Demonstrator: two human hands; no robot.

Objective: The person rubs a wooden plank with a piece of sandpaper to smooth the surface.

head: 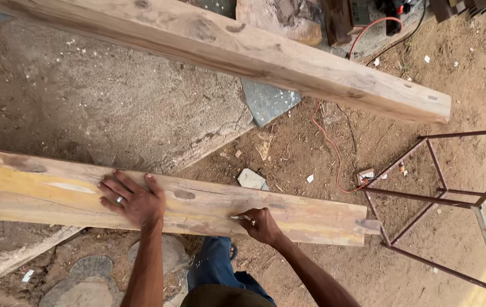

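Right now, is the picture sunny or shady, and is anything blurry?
Head view: soft, even daylight, no hard shadows or glare. The near plank and both hands, left and right, look sharp. The metal frame bends slightly towards the picture's edge.

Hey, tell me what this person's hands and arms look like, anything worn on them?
Both forearms are bare, with no sleeves, gloves or watch in view. The left hand wears a plain silver-coloured ring on one finger. The right hand shows no ring or other wear that I can make out.
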